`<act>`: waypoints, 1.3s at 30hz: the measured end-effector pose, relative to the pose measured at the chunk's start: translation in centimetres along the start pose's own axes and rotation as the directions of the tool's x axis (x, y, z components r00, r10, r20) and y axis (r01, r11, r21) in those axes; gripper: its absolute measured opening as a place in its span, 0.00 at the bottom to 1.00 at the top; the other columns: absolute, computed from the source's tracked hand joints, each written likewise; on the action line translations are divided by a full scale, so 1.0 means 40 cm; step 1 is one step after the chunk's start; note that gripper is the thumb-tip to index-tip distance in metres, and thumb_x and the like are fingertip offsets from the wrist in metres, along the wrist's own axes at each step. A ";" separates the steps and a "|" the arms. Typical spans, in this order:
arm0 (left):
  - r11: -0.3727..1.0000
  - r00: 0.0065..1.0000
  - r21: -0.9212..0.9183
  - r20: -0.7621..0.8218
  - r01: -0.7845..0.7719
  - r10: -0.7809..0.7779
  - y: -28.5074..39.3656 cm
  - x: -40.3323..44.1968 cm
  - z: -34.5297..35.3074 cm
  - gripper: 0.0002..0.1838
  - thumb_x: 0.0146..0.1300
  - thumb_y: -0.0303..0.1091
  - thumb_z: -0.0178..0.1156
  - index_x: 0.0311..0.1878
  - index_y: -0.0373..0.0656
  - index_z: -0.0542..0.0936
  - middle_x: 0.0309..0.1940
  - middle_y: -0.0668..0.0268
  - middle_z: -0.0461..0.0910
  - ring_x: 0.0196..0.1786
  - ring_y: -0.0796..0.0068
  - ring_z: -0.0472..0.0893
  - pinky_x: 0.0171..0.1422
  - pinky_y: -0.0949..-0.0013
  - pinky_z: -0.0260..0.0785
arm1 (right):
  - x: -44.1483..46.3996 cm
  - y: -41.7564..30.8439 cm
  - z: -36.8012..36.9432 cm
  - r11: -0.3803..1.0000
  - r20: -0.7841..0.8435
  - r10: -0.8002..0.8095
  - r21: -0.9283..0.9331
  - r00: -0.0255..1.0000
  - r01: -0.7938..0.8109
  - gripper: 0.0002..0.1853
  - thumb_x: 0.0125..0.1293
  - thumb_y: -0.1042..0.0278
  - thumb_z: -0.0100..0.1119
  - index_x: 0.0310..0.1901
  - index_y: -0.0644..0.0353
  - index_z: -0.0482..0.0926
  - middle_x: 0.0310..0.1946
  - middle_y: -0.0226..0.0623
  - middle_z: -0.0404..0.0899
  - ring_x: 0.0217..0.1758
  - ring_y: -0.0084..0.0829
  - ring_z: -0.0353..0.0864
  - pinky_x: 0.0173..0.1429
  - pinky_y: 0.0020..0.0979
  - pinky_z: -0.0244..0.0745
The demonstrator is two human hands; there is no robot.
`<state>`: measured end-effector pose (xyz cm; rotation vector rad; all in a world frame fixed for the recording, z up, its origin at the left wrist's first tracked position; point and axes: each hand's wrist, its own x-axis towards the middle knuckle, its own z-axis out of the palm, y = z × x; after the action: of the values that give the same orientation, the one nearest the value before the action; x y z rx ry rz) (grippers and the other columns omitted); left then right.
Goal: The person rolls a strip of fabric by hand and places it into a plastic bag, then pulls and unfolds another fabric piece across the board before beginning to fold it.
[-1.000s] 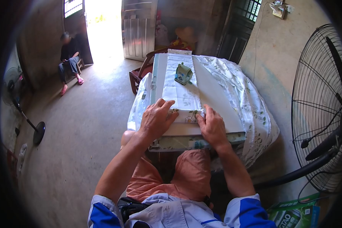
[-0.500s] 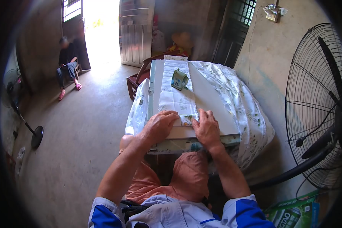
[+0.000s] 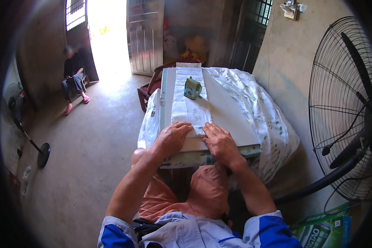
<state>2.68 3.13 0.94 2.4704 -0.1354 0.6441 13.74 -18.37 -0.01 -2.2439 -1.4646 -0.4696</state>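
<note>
A long strip of white floral cloth (image 3: 185,108) lies on a white board (image 3: 231,118), its near end turned over to show a flower print (image 3: 200,133). My left hand (image 3: 171,138) is closed at the left side of this fold, fingers together on the cloth; its thumb is mostly hidden. On the right side of the fold, my right hand (image 3: 221,144) rests with fingers stretched out flat. Farther up the strip sits a small green block-shaped object (image 3: 192,88) with a printed side, touched by neither hand.
Bunched floral cloth (image 3: 268,120) drapes over the table's right side. A large black fan (image 3: 345,103) stands close on the right. Another person (image 3: 73,74) sits by the open doorway at the far left. A smaller fan (image 3: 43,155) and a wooden chair (image 3: 144,97) are on the left.
My right hand has shifted left over the fold and its fingers have flattened, covering more of the flower print. My left hand stays at about the same spot on the cloth.
</note>
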 end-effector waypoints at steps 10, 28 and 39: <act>0.985 0.991 0.105 0.032 -0.134 0.132 0.065 -0.072 -0.015 0.27 0.67 0.41 0.71 0.65 0.37 0.81 0.69 0.50 0.77 0.71 0.48 0.77 0.75 0.53 0.71 | -0.064 -0.031 -0.048 0.996 -0.067 -0.087 0.022 0.994 0.089 0.28 0.73 0.58 0.65 0.67 0.68 0.78 0.69 0.53 0.78 0.75 0.48 0.75 0.78 0.48 0.65; 0.984 0.987 0.100 -0.042 -0.150 0.155 0.056 -0.079 -0.049 0.17 0.65 0.36 0.71 0.56 0.43 0.87 0.53 0.59 0.87 0.59 0.55 0.83 0.69 0.53 0.73 | -0.071 -0.050 -0.079 0.999 -0.108 -0.020 0.045 0.994 0.025 0.17 0.72 0.71 0.61 0.61 0.63 0.82 0.57 0.43 0.81 0.63 0.45 0.80 0.68 0.46 0.70; 0.995 0.996 -0.100 -0.080 0.024 -0.032 0.032 -0.053 -0.070 0.17 0.68 0.32 0.69 0.58 0.41 0.85 0.49 0.52 0.88 0.56 0.50 0.86 0.63 0.53 0.77 | -0.030 -0.020 -0.069 0.995 -0.125 0.044 0.093 0.991 -0.032 0.18 0.74 0.69 0.59 0.62 0.62 0.80 0.53 0.46 0.84 0.59 0.48 0.81 0.65 0.47 0.72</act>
<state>-0.63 3.54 2.62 2.3437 -0.0983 0.7077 12.40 -20.43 1.90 -2.1266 -1.3498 -0.5139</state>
